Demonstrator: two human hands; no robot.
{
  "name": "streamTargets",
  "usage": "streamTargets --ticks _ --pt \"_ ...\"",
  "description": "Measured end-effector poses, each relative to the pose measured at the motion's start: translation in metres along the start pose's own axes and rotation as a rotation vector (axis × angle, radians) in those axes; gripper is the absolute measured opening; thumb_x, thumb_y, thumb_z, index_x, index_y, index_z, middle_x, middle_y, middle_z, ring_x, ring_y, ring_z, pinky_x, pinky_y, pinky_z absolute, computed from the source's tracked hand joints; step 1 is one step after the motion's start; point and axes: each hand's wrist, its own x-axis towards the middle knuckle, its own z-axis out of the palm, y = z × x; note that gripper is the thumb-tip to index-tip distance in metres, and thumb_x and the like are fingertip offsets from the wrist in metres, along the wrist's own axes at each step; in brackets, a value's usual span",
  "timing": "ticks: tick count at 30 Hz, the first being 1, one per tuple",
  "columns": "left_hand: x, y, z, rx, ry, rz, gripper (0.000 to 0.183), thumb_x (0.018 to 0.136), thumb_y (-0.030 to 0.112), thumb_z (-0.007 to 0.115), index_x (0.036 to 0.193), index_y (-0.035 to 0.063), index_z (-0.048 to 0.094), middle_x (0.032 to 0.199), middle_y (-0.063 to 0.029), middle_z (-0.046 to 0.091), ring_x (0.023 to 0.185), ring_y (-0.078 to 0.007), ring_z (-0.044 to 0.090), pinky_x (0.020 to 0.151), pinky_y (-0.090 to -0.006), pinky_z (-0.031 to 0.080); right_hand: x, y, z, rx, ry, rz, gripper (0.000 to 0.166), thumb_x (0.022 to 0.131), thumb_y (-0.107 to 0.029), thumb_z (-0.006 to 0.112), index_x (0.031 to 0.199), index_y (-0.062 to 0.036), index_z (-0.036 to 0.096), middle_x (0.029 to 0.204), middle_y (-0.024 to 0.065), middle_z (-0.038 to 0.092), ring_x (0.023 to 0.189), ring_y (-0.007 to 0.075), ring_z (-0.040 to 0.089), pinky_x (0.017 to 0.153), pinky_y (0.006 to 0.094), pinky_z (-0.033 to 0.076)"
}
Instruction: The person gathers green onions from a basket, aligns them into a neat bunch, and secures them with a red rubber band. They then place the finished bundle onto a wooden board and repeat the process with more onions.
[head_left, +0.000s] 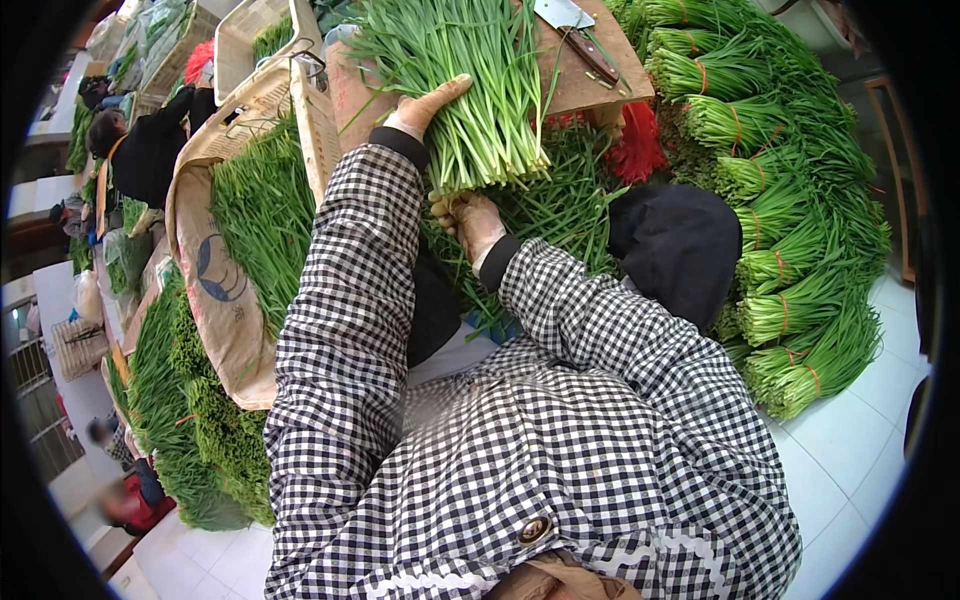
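Note:
A large loose bunch of garlic chives (487, 112) lies before me, its pale cut ends turned towards my body and its leaves spreading away. My left hand (429, 106) grips its left side, thumb across the top of the stalks and the other fingers hidden. Just below the stem ends is my right hand (471, 221), with its fingers curled; whether it pinches any stalk cannot be made out. Both hands seem to wear thin gloves. Beyond the bunch, on a wooden board (626, 64), rests a cleaver with a brown handle (589, 56).
Loose green leaves (559, 214) fill the space beneath the bunch. Banded chive bundles (780, 262) are stacked at right. At left stands a plastic crate (315, 135) beside a sack-lined one holding chives (262, 217). Red strands (637, 142) hang by the board. Other people sit farther left.

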Motion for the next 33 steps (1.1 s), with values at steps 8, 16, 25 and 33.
streamTargets --ticks 8,16,25,33 --pt "0.011 -0.014 -0.016 0.055 -0.059 0.093 0.074 0.090 0.051 0.051 0.143 0.0048 0.028 0.144 -0.0162 0.034 0.133 -0.0243 0.034 0.111 -0.0390 0.032 -0.030 -0.021 -0.052 -0.148 0.315 0.103 0.032 0.096 -0.013 0.048 0.126 -0.0014 0.049 0.109 0.0095 0.060 0.071 0.0100 0.056 0.052 0.0190 0.047" --pt "-0.005 0.006 0.005 -0.174 0.065 -0.031 0.045 0.100 0.018 0.031 0.142 0.0024 0.028 0.148 -0.0116 0.029 0.136 -0.0240 0.029 0.114 -0.0379 0.026 -0.001 -0.037 -0.067 0.044 0.114 0.175 0.040 0.095 -0.015 0.050 0.133 -0.0032 0.044 0.109 0.0083 0.064 0.063 0.0139 0.058 0.051 0.0247 0.049" --pt "-0.003 0.000 0.002 -0.105 0.162 -0.059 0.056 0.089 0.035 0.061 0.134 0.0069 0.045 0.132 -0.0104 0.050 0.119 -0.0198 0.050 0.099 -0.0332 0.045 0.077 -0.009 -0.127 -0.546 0.174 -0.257 0.034 0.093 0.000 0.040 0.126 -0.0052 0.047 0.106 0.0152 0.063 0.080 0.0211 0.062 0.060 0.0314 0.050" --pt "0.005 -0.013 -0.013 -0.068 -0.069 0.109 0.100 0.075 0.067 0.051 0.144 0.0026 0.020 0.149 -0.0153 0.025 0.137 -0.0326 0.023 0.115 -0.0512 0.019 0.001 -0.021 -0.056 -0.246 -0.085 0.232 0.049 0.093 -0.024 0.055 0.133 0.0007 0.041 0.112 0.0169 0.062 0.072 0.0154 0.065 0.047 0.0212 0.047"
